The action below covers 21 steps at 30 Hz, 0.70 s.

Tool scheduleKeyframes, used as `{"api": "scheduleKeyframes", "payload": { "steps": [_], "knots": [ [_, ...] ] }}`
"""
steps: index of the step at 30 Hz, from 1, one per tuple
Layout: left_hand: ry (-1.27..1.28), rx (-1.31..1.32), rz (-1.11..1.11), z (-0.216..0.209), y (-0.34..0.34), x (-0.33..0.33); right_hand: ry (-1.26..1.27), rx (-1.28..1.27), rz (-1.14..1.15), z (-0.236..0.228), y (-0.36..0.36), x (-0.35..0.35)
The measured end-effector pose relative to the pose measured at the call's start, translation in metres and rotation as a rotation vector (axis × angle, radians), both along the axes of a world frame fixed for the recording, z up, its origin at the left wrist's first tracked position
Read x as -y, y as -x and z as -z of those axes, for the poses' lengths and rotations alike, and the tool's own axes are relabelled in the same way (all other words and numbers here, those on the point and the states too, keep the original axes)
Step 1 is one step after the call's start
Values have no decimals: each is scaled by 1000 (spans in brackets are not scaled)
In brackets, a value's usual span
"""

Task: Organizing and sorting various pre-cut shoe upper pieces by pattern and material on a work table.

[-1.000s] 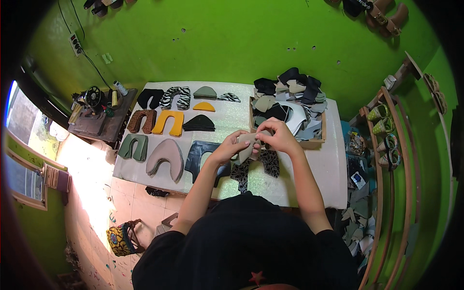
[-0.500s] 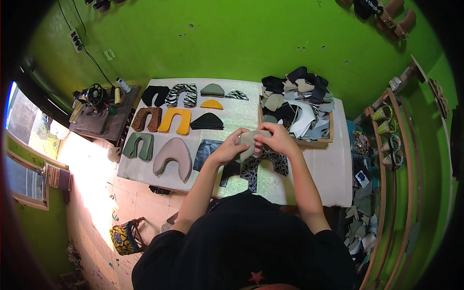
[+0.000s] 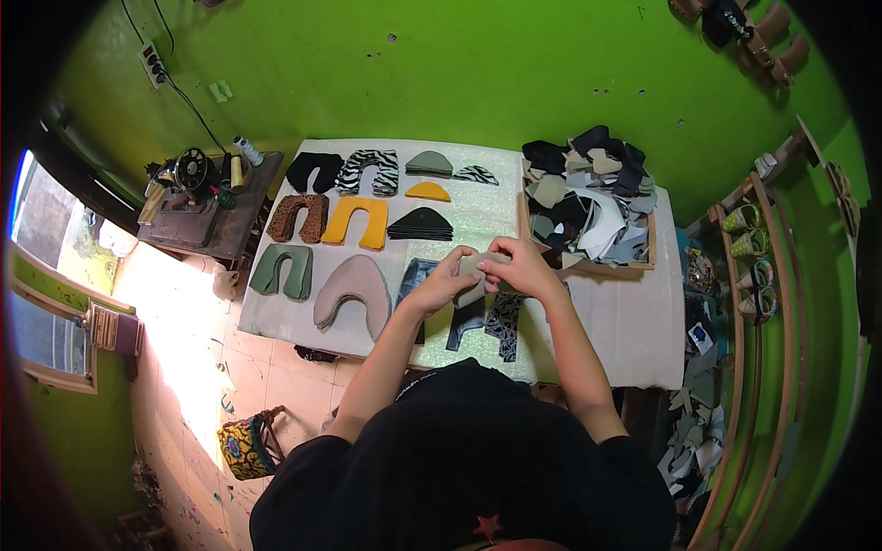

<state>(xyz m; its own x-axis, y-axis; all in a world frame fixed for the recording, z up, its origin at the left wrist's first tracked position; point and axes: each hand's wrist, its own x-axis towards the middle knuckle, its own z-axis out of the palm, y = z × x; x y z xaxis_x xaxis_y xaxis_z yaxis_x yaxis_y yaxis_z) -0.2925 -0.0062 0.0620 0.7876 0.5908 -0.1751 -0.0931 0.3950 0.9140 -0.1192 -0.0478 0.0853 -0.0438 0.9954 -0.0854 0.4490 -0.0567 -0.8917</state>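
Where the left hand and right hand meet above the pale-topped worktable, both are closed in a pinch on a flat grey-green cutout; its full outline is hidden. Below it lie a glossy dark cutout and a black-and-grey patterned cutout. A mauve U-shaped stack sits left, a scrap-filled box right.

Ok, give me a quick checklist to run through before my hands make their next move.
1. Left hand and right hand both on the grey-beige piece: ok.
2. Underside of that piece checked: cannot tell, hidden.
3. Patterned dark piece fully in view: not ok, partly covered by the hands.
4. Pink arch stack apart from the hands: ok.
5. Scraps kept below the rim of the box: not ok, heaped above it.
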Motion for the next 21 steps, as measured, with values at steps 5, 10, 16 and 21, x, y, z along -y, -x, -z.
{"api": "scheduleKeyframes", "payload": {
  "steps": [5,10,16,21],
  "knots": [
    [25,18,-4,15,19,-12,-46,-15,-7,2,23,-8],
    [20,58,1,4,36,-22,-57,-64,-35,13,22,-21],
    [191,300,54,3,71,-41,25,-149,-39,9,21,-25],
    [288,422,108,-1,86,-50,15,-359,-1,19,44,-27]
  ]
}}
